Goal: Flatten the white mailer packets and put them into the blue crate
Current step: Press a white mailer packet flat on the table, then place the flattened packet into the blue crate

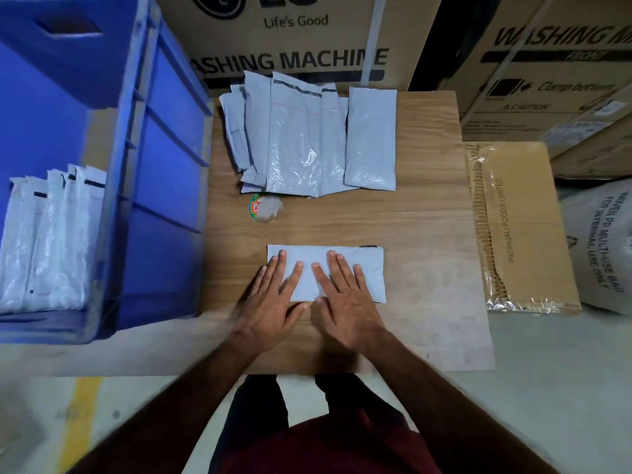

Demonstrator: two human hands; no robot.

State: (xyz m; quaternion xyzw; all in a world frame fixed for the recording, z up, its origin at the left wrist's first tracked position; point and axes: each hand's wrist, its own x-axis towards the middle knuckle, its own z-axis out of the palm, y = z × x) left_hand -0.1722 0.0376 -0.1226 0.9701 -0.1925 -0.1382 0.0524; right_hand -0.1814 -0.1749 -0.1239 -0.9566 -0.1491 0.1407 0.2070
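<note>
One white mailer packet (367, 265) lies crosswise on the wooden board (427, 234) in front of me. My left hand (272, 302) presses flat on its left half with straight, spread fingers. Beside it, my right hand (345, 299) presses flat on the packet's middle in the same way. A pile of several white mailer packets (307, 138) lies at the far edge of the board. The blue crate (164, 165) stands to the left, and several packets (51, 241) stand upright inside it.
A round green and red sticker (254, 208) lies on the board just below the pile. Large cardboard washing machine boxes (290, 39) stand behind. A flattened carton (519, 227) and a white woven bag (602, 248) lie to the right.
</note>
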